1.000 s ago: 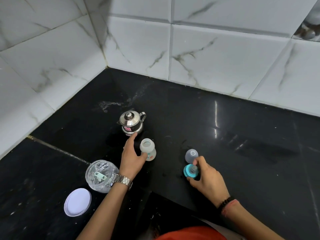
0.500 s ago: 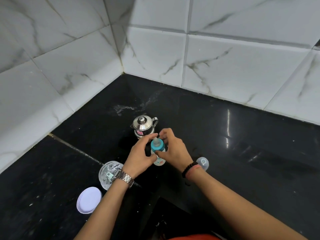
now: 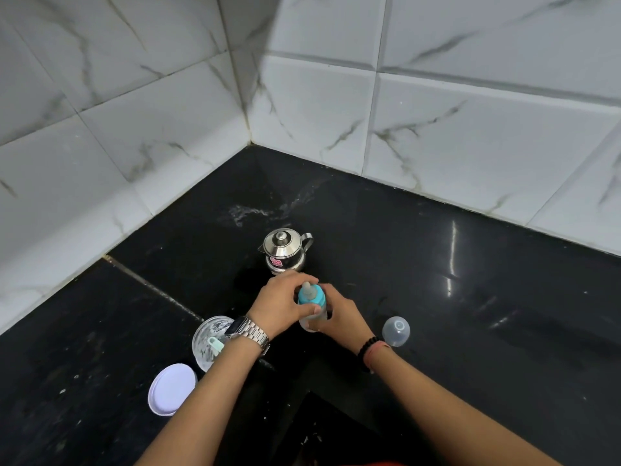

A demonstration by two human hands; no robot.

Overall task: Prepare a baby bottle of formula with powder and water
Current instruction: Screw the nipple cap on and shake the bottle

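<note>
A small baby bottle (image 3: 314,316) stands upright on the black counter, with a teal ring and nipple (image 3: 311,294) on its neck. My left hand (image 3: 282,302) wraps the bottle from the left, thumb across its body. My right hand (image 3: 339,314) grips it from the right and below. A steel kettle (image 3: 285,250) with its lid on stands just behind the hands. The open powder jar (image 3: 210,341) with a pale green scoop (image 3: 215,344) inside sits under my left wrist. The bottle's clear cap (image 3: 396,331) lies to the right.
The jar's white lid (image 3: 172,389) lies flat at the front left. White marble-tiled walls (image 3: 437,129) meet in a corner behind the kettle. A pale smear (image 3: 248,211) marks the counter (image 3: 470,314) near that corner.
My right hand lifted the teal nipple ring off the counter and set it on the bottle. Both hands now close on the bottle; the view has drifted up toward the wall.
</note>
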